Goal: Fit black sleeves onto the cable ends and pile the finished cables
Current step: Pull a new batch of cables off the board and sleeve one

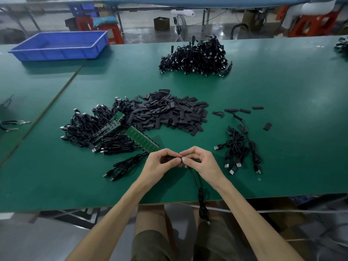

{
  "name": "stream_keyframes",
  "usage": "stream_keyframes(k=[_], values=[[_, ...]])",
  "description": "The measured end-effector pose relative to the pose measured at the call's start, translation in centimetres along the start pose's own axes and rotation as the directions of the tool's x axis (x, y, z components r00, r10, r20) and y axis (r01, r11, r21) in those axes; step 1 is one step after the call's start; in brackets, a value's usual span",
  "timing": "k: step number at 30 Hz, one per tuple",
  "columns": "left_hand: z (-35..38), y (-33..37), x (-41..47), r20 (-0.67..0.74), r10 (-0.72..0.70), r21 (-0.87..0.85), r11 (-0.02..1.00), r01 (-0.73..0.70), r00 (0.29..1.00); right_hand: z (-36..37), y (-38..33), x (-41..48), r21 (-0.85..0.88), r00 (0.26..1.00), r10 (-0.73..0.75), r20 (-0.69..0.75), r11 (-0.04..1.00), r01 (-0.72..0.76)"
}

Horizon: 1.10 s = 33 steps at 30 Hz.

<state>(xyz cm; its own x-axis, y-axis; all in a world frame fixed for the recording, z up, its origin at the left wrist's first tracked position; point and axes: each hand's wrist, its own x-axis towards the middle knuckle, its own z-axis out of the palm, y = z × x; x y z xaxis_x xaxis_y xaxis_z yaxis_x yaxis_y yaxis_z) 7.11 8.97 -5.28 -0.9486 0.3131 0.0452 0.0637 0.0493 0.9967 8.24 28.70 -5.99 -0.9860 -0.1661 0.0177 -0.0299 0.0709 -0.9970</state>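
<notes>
While the left grip (162, 162) is pinching a black sleeve (170, 158) and the right grip (199, 161) is pinching the cable (195, 183) end against it, the cable's tail is dangling off the edge of the green worktop (282, 91), so its weight is probably threatening to tug the end out. A sleeve heap (169, 113), cable piles (195, 55) and a blue tray (56, 51) are lying beyond; red stools (113, 32) are standing behind.

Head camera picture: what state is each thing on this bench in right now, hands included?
held cable: one end pinched, rest hangs off the table.
left hand: pinches that end.
right hand: pinches it too, fingertips meeting.
sleeve pile: loose heap, mid-table.
far cable pile: heaped at the back.
board cables: tangled around green boards.
right cables: small loose cluster.
blue tray: lidless, far left.
</notes>
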Motion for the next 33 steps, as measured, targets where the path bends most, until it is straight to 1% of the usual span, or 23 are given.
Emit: stream_keyframes(k=[8, 14, 19, 22, 25, 28, 33], values=[[0.0, 0.1, -0.1, -0.007, 0.004, -0.042, 0.999, -0.005, 1.0, 0.0, -0.4, 0.0, 0.023, 1.0, 0.011, 0.026, 1.0, -0.012], [0.1, -0.1, -0.1, -0.005, 0.009, -0.014, 1.0, -0.009, 1.0, -0.1, -0.4, 0.0, -0.007, 0.999, 0.016, 0.049, 1.0, -0.016], [0.1, 0.0, -0.2, -0.002, 0.0, -0.025, 1.0, 0.0, 1.0, -0.1, -0.4, -0.2, 0.008, 0.999, 0.012, 0.041, 1.0, -0.012], [-0.2, 0.2, -0.2, 0.039, 0.004, -0.055, 0.998, -0.002, 0.999, -0.2, -0.5, -0.2, 0.044, 1.0, 0.014, 0.018, 0.999, -0.015], [-1.2, 0.3, -0.1, 0.116, 0.017, -0.057, 0.998, -0.011, 0.993, -0.2, -0.6, -0.3, 0.09, 0.999, 0.025, -0.03, 0.996, -0.022], [-2.3, 0.2, 0.0, 0.205, 0.011, -0.133, 0.991, 0.017, 0.979, -0.3, -0.6, -0.3, 0.11, 0.998, 0.035, -0.061, 0.994, -0.028], [-2.6, 0.2, 0.3, 0.225, -0.039, -0.203, 0.975, 0.086, 0.973, -0.2, -0.8, -0.3, 0.103, 0.997, 0.036, -0.066, 0.994, -0.029]])
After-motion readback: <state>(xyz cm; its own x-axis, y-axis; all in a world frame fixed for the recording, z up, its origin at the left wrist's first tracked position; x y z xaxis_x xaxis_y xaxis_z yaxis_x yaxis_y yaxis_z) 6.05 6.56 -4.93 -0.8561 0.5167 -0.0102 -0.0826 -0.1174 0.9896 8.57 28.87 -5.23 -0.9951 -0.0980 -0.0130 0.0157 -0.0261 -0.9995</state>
